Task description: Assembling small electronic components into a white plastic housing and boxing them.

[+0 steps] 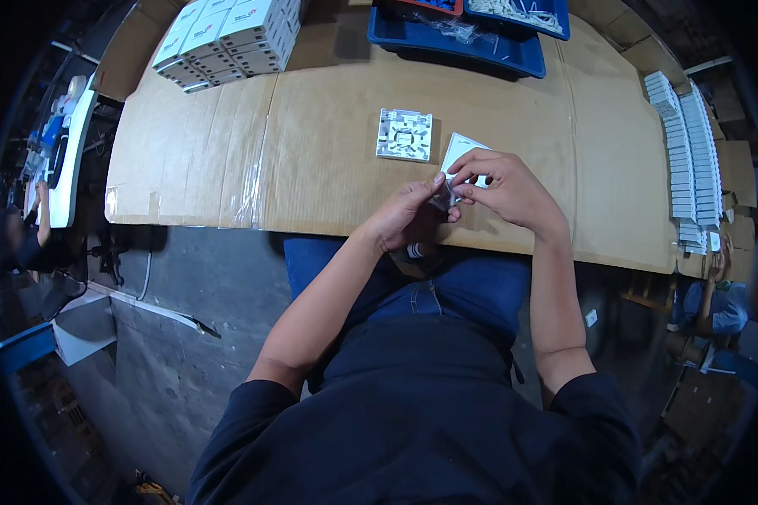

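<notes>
Near the table's front edge, my left hand (pixel 406 212) pinches a small, clear, crinkled piece that looks like a plastic bag (pixel 440 199). My right hand (pixel 507 187) is closed on the same piece from the other side, thumb and fingertips bent together. What the bag contains is too small to make out. Partly covered by my right hand, a flat white square panel (pixel 461 148) lies on the table. Left of that panel, apart from both hands, sits an open white square box-like tray (pixel 405 135) with grey and dark shapes inside.
The table (pixel 328 143) is covered in brown cardboard. White boxes (pixel 227 42) are stacked at the far left. A blue tray (pixel 455 46) with bins of small blue and white parts stands at the back. Stacked white panels (pixel 686 156) line the right side. Other people work at both sides.
</notes>
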{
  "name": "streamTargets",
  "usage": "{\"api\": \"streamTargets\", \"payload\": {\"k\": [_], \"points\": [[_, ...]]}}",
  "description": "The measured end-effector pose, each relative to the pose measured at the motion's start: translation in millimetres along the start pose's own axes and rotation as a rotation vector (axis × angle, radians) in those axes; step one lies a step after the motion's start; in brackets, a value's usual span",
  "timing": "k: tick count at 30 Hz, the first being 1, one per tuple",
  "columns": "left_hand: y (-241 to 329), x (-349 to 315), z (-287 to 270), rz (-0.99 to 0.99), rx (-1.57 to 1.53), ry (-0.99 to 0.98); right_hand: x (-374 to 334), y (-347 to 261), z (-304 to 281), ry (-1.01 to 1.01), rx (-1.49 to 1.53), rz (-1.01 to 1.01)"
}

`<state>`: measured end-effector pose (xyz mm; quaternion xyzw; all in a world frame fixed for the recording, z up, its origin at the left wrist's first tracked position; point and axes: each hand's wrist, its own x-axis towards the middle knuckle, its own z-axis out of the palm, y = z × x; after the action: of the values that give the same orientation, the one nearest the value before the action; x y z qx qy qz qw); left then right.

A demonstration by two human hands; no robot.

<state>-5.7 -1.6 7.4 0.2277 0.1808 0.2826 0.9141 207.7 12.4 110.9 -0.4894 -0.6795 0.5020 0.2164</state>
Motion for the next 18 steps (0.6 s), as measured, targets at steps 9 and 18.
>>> {"api": "streamTargets", "payload": {"k": [9, 18], "points": [[-0.4, -4.1, -6.8, -0.027, -0.099, -0.025, 1.5, -0.6, 13.4, -0.214, 0.076, 0.090], [-1.1, 1.5, -4.1, -0.055, -0.121, 0.018, 5.7, 10.9, 4.1, -0.189, 0.047, -0.008]]}}
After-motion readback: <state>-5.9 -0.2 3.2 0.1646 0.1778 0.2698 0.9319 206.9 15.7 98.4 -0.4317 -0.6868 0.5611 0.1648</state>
